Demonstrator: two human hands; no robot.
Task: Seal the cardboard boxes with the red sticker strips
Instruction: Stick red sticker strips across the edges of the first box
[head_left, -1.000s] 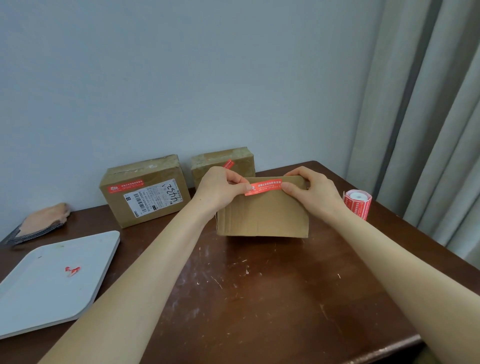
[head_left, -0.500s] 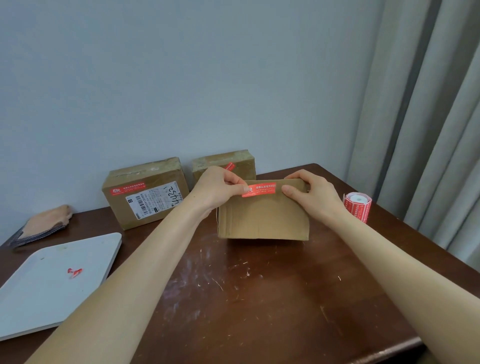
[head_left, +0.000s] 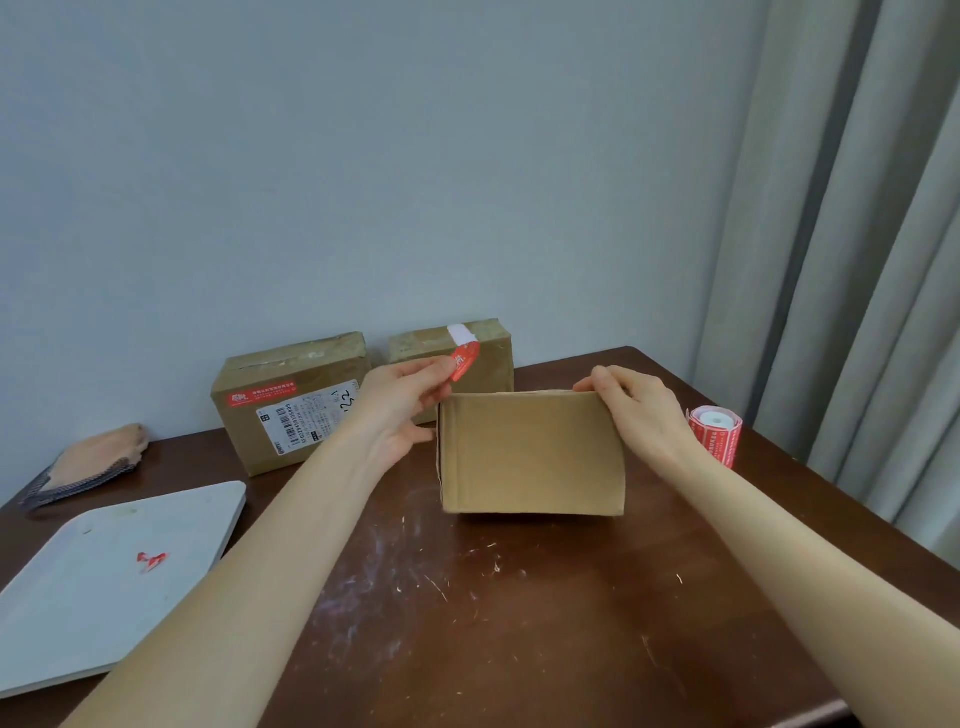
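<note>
A plain cardboard box (head_left: 530, 454) stands mid-table in front of me. My right hand (head_left: 641, 410) grips its top right corner, fingers curled over the upper edge. My left hand (head_left: 402, 410) is just left of the box and pinches a red sticker strip (head_left: 462, 358) that stands upright, its white back showing at the top, clear of the box. A roll of red stickers (head_left: 717, 434) stands to the right of the box, behind my right wrist.
Two more cardboard boxes stand against the wall: a large one with a shipping label (head_left: 293, 402) and a smaller one (head_left: 452, 345). A white tray (head_left: 104, 577) with a red scrap (head_left: 150, 561) lies front left. A folded cloth (head_left: 88, 465) lies far left. Curtains hang on the right.
The red strip was stretched between both hands along the box's top edge. Now only my left hand holds it, lifted up and to the left, while my right hand grips the box corner.
</note>
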